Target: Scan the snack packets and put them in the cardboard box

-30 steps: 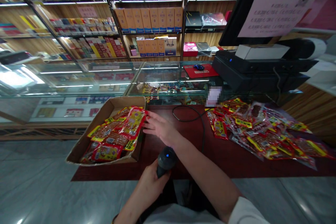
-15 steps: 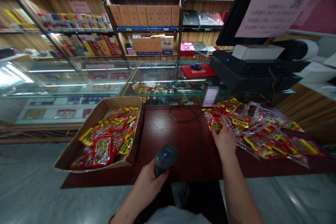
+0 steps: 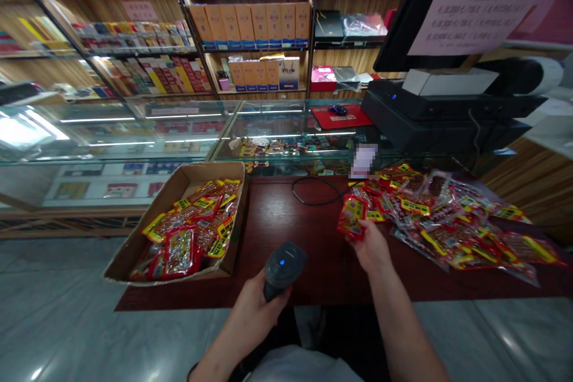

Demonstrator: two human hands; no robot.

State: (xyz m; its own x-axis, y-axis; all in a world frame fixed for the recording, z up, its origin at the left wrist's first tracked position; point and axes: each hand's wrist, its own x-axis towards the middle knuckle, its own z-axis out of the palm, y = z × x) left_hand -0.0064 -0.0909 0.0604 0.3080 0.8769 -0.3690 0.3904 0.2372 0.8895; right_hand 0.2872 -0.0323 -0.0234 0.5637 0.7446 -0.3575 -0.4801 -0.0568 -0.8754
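My left hand point(image 3: 258, 305) is wrapped round the handle of a dark barcode scanner point(image 3: 285, 265), a blue light showing on its top. My right hand point(image 3: 373, 245) grips a red and yellow snack packet point(image 3: 353, 215) by its lower edge, above the dark red tabletop. To the right of that hand lies a pile of similar snack packets point(image 3: 452, 221), some in clear plastic. On the left, an open cardboard box point(image 3: 179, 176) holds several more red and yellow packets point(image 3: 181, 250).
A black cable point(image 3: 313, 203) loops across the tabletop point(image 3: 286, 227). Behind it runs a glass display counter point(image 3: 179, 125) with a red mat point(image 3: 344, 116) and a mouse point(image 3: 338, 109). A monitor point(image 3: 416, 24) stands at the right, beyond the pile. Shelves of boxes line the back.
My right hand has drawn back from the pile, leftward and toward me, with a snack packet lifted in it. The scanner stays almost where it was in my left hand.
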